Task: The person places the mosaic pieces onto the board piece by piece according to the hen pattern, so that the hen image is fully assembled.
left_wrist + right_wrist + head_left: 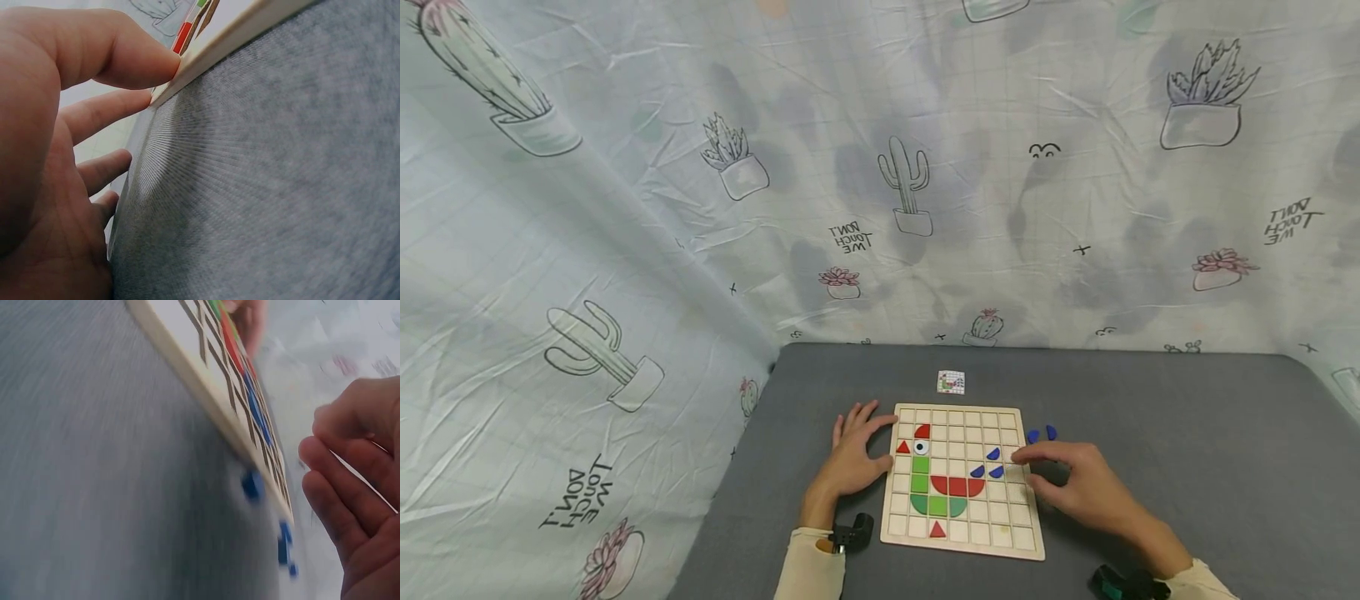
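A light wooden grid board (955, 546) lies on the grey table. My left hand (855, 454) has its fingers spread, with thumb and index fingertip touching the board's left edge. Over the right edge hovers my right hand (1086, 487), fingers loosely bent, nothing visible between them; in the right wrist view the hand (359, 481) is apart from the board. Near its index fingertip, blue pieces (993, 454) sit in the grid. Left of them are red pieces (957, 486), green squares (920, 465), green rounded pieces (957, 506), an eye piece (921, 447) and a red triangle (903, 447).
Loose blue pieces (1050, 432) lie on the table beyond the right hand, beside the board's right edge. A small picture card (951, 382) with a coloured grid pattern lies behind the board. A printed cloth (970, 192) hangs behind the table (1165, 408) and along its left side.
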Demonstrator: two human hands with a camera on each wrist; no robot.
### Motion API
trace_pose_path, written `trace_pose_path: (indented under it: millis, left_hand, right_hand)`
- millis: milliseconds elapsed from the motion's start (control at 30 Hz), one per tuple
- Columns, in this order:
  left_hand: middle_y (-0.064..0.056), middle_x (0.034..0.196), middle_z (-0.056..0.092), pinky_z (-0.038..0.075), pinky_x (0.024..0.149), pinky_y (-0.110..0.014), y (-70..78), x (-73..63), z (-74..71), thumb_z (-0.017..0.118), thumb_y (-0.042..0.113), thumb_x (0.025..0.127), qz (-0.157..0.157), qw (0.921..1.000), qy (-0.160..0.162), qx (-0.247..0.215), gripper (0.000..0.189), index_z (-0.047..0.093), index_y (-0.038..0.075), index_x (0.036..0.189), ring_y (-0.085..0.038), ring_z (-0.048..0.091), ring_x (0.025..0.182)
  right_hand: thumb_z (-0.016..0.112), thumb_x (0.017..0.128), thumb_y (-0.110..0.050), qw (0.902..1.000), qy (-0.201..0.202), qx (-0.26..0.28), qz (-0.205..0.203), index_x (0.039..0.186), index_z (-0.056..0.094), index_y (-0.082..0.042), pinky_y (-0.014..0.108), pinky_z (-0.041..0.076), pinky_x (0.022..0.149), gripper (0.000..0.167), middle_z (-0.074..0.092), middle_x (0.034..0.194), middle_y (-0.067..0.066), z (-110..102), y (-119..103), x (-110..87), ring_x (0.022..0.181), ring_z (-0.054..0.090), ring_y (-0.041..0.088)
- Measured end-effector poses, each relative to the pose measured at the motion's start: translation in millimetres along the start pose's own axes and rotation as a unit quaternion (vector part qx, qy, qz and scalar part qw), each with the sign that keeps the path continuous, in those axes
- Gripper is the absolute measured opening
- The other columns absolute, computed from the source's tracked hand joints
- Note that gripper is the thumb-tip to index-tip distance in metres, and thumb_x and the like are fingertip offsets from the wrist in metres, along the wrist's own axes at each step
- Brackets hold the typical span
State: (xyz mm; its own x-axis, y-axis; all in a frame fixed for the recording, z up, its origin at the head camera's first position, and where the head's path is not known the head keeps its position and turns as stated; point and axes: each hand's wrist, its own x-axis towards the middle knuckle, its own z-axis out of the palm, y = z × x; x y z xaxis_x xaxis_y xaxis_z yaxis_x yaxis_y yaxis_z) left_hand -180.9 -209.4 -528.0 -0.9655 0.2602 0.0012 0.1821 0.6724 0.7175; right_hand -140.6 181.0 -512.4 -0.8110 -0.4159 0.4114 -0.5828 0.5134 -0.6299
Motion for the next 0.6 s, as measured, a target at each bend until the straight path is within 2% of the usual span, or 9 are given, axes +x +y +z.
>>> trace_pose_path:
  millis: [200,367,600]
  left_hand:
    - [-0.019,0.177,0.035,-0.002,0.133,-0.072,0.0,-0.8,-0.3,0.073,0.011,0.087,0.005,1.0,0.0,-0.006,0.064,0.067,0.018,0.151,-0.048,0.015,0.169]
    - [-0.02,0.177,0.035,-0.002,0.133,-0.072,0.7,-1.9,-1.2,0.073,0.011,0.088,0.007,0.9999,0.001,-0.009,0.063,0.067,0.017,0.151,-0.049,0.015,0.168]
    - [-0.021,0.176,0.035,-0.002,0.132,-0.073,2.3,-1.6,-2.1,0.073,0.012,0.088,0.009,0.9999,0.001,-0.012,0.063,0.067,0.017,0.15,-0.049,0.015,0.168]
  right_hand:
    - [0.087,0.09,-0.003,0.9958,0.017,0.046,0.078,0.124,0.082,-0.019,0.012,0.058,0.092,0.038,0.083,0.118,-0.003,-29,10,-26.9,0.114,0.071,-0.006]
    - [0.085,0.092,-0.001,0.991,0.023,0.072,0.11,0.126,0.081,-0.013,0.01,0.057,0.091,0.036,0.083,0.118,0.002,-47,18,-42.1,0.113,0.071,-0.008]
    - [0.082,0.095,-0.004,0.9886,0.016,0.068,0.133,0.129,0.079,-0.011,0.012,0.058,0.088,0.034,0.083,0.119,0.003,-58,28,-51.1,0.113,0.072,-0.007]
